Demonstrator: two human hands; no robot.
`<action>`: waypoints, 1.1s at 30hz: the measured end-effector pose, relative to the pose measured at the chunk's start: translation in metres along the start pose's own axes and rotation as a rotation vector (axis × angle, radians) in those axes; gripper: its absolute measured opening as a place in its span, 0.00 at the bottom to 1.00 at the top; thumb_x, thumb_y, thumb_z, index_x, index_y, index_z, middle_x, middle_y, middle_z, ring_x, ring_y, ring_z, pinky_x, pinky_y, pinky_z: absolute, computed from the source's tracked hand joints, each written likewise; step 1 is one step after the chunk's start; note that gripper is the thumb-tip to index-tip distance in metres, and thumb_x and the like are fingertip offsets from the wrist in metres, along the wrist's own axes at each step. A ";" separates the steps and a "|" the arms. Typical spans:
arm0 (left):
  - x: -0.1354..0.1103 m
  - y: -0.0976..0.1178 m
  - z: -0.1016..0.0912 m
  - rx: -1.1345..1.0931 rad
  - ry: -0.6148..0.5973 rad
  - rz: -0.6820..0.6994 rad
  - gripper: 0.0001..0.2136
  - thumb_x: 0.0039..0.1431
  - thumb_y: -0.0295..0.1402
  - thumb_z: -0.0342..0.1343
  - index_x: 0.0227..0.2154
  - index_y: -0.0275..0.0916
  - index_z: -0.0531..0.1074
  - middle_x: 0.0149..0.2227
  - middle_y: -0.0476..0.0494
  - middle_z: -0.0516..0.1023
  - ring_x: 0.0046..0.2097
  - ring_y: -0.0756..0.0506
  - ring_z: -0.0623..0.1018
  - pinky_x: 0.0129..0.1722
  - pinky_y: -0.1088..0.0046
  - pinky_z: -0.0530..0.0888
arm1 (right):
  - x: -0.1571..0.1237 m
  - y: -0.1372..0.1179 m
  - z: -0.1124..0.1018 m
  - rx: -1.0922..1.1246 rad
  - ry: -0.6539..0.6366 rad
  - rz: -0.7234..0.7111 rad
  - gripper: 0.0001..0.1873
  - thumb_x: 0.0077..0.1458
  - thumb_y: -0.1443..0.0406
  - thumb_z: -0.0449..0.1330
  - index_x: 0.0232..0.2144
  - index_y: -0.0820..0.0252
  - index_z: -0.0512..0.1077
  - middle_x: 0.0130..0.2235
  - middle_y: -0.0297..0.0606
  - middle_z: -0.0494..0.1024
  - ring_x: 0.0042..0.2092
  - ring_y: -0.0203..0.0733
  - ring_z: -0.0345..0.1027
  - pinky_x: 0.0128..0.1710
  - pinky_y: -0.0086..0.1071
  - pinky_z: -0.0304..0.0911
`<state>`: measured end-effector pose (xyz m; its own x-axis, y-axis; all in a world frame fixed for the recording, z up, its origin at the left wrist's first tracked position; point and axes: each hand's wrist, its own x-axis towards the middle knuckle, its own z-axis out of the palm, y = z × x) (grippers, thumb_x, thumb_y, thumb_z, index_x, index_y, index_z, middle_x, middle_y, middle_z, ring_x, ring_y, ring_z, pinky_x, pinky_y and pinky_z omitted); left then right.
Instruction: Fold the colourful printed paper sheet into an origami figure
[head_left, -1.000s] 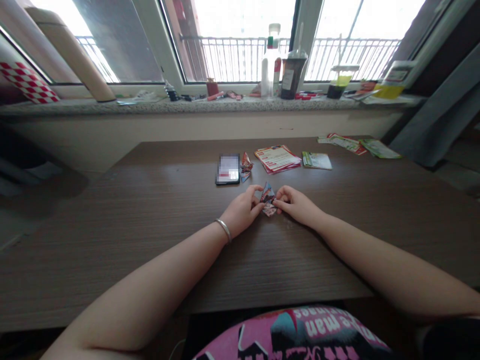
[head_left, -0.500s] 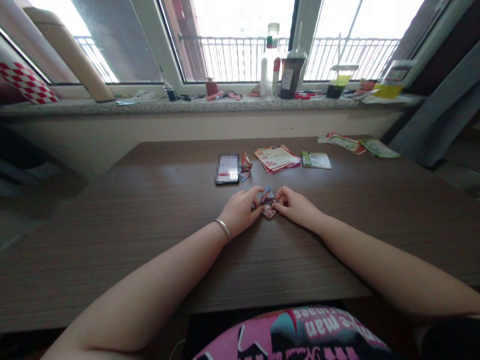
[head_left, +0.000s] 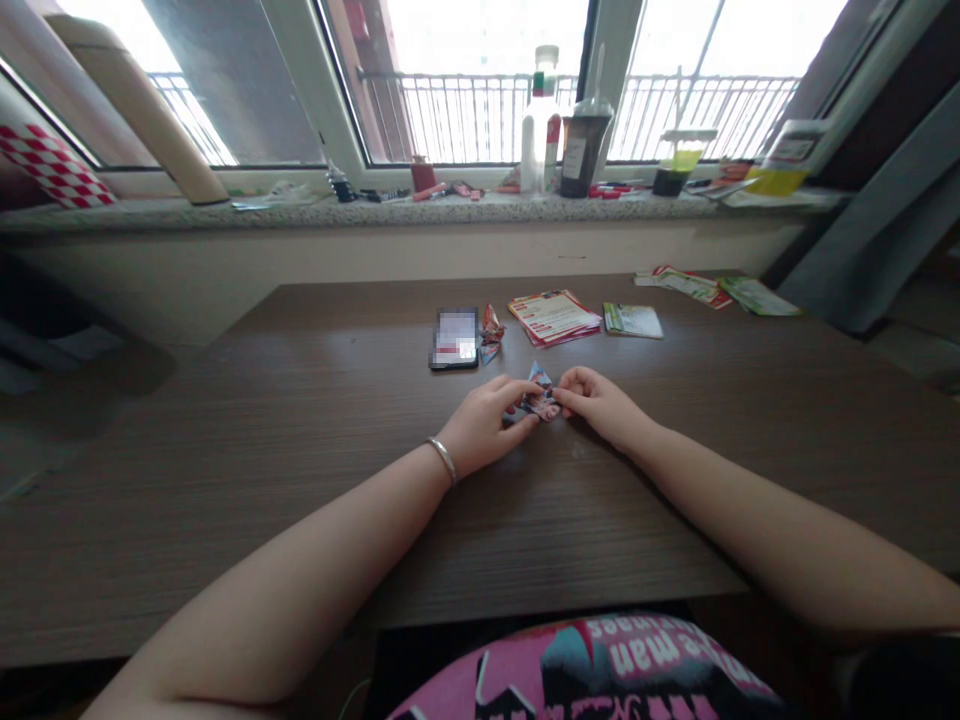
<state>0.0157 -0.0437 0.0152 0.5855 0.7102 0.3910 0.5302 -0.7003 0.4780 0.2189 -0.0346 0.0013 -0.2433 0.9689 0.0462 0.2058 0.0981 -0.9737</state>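
Note:
A small folded piece of printed paper (head_left: 541, 400), blue at its pointed top and reddish-pink below, is between my hands just above the table. My left hand (head_left: 491, 420) grips its left side, thumb below and fingers over the top. On its right edge, my right hand (head_left: 596, 402) pinches with thumb and forefinger, the other fingers curled in. Beyond my left hand lies a second folded paper piece (head_left: 491, 335), orange-red and blue, close beside a phone (head_left: 454, 340) with a blurred screen.
On the brown table (head_left: 300, 420) lie a stack of red-edged printed sheets (head_left: 555, 318), a smaller pile of cards (head_left: 634, 321) and loose leaflets (head_left: 694, 285) at the far right. Bottles and a dark cup (head_left: 585, 150) stand on the window sill (head_left: 300, 213).
The folded paper has turned slightly and shifted a little up and right. My left fingers have moved further over it, and my right hand has shifted slightly right.

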 end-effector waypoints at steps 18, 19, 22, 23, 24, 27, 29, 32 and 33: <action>0.000 0.009 -0.003 -0.016 0.345 0.118 0.07 0.60 0.33 0.53 0.36 0.38 0.75 0.31 0.45 0.71 0.35 0.49 0.70 0.36 0.72 0.69 | -0.020 -0.024 0.000 -0.250 0.067 -0.318 0.09 0.53 0.57 0.58 0.33 0.56 0.70 0.22 0.29 0.64 0.26 0.35 0.58 0.27 0.30 0.56; 0.000 0.010 -0.002 -0.020 0.367 0.125 0.07 0.60 0.32 0.53 0.35 0.37 0.75 0.31 0.45 0.71 0.35 0.49 0.70 0.37 0.72 0.69 | -0.022 -0.026 0.000 -0.311 0.093 -0.365 0.08 0.53 0.59 0.59 0.33 0.56 0.71 0.22 0.30 0.64 0.26 0.35 0.58 0.28 0.30 0.57; 0.000 0.012 -0.002 -0.020 0.375 0.131 0.06 0.59 0.32 0.54 0.32 0.38 0.74 0.32 0.45 0.72 0.35 0.49 0.71 0.37 0.72 0.70 | -0.025 -0.033 0.002 -0.442 0.161 -0.503 0.05 0.53 0.62 0.60 0.32 0.56 0.73 0.26 0.33 0.66 0.30 0.37 0.60 0.31 0.32 0.59; 0.000 0.013 -0.002 -0.013 0.370 0.130 0.06 0.59 0.32 0.54 0.32 0.38 0.74 0.31 0.45 0.72 0.35 0.49 0.72 0.37 0.72 0.70 | -0.026 -0.035 0.003 -0.453 0.178 -0.536 0.04 0.52 0.62 0.60 0.32 0.55 0.73 0.28 0.34 0.67 0.31 0.37 0.60 0.32 0.32 0.60; 0.000 0.013 -0.002 0.000 0.368 0.129 0.06 0.59 0.32 0.54 0.32 0.38 0.74 0.31 0.45 0.73 0.35 0.49 0.72 0.37 0.71 0.70 | -0.027 -0.036 0.004 -0.452 0.194 -0.560 0.04 0.52 0.63 0.60 0.32 0.55 0.74 0.30 0.35 0.68 0.32 0.38 0.61 0.32 0.33 0.60; 0.000 0.014 -0.001 0.047 0.369 0.142 0.06 0.59 0.33 0.54 0.32 0.39 0.75 0.32 0.45 0.74 0.35 0.49 0.73 0.37 0.71 0.70 | -0.027 -0.038 0.007 -0.421 0.196 -0.584 0.04 0.53 0.64 0.60 0.33 0.55 0.74 0.32 0.36 0.70 0.34 0.38 0.62 0.33 0.33 0.61; 0.000 0.014 0.000 0.071 0.375 0.154 0.05 0.58 0.32 0.54 0.31 0.39 0.74 0.32 0.45 0.74 0.35 0.49 0.73 0.37 0.71 0.69 | -0.027 -0.037 0.008 -0.406 0.178 -0.578 0.03 0.53 0.64 0.60 0.32 0.55 0.74 0.32 0.36 0.71 0.35 0.38 0.63 0.33 0.33 0.61; 0.000 0.013 0.001 0.083 0.382 0.155 0.05 0.58 0.33 0.55 0.30 0.39 0.74 0.31 0.46 0.74 0.35 0.49 0.73 0.36 0.71 0.69 | -0.026 -0.035 0.009 -0.400 0.156 -0.554 0.03 0.54 0.65 0.59 0.30 0.55 0.73 0.31 0.36 0.72 0.35 0.39 0.64 0.34 0.34 0.62; 0.000 0.013 0.001 0.086 0.382 0.153 0.05 0.58 0.33 0.55 0.30 0.39 0.74 0.31 0.46 0.74 0.34 0.49 0.73 0.36 0.72 0.69 | -0.025 -0.035 0.010 -0.397 0.154 -0.546 0.03 0.54 0.65 0.59 0.29 0.55 0.72 0.30 0.35 0.72 0.35 0.39 0.64 0.35 0.34 0.62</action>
<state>0.0235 -0.0529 0.0211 0.4003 0.5621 0.7237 0.5134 -0.7917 0.3310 0.2087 -0.0648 0.0317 -0.2792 0.7753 0.5665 0.4303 0.6285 -0.6480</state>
